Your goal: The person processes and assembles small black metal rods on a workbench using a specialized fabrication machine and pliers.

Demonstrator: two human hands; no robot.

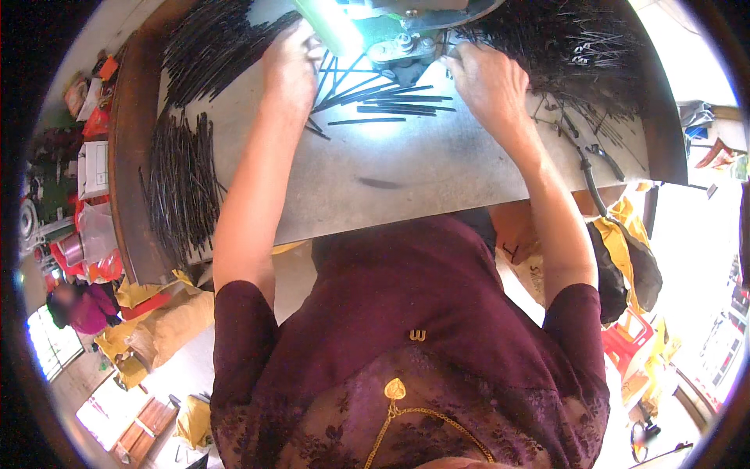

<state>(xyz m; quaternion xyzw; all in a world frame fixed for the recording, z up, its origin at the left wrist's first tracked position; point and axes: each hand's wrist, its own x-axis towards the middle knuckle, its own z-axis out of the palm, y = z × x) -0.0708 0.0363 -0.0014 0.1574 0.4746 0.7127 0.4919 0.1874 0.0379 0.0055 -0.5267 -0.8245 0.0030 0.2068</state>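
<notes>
The thin black rods (398, 109) lie on the table (332, 191) between the left hand (293, 72) and right hand (490, 80). Both hands' fingers are curled; whether they pinch anything cannot be told. Rods: probably light, stiff, slightly slippery; best gripped at mid-length.

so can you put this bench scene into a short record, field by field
Left hand: left of the machine; grip unclear in the glare
Right hand: right of the machine, fingers bent; whether it holds anything is unclear
Machine: top centre, brightly lit, between the hands
Loose rods: thin, black, scattered on the bench, between the forearms
Piled rods: black, along the bench's left side
Tool: dark-handled, at right, one handle past the front edge
</notes>
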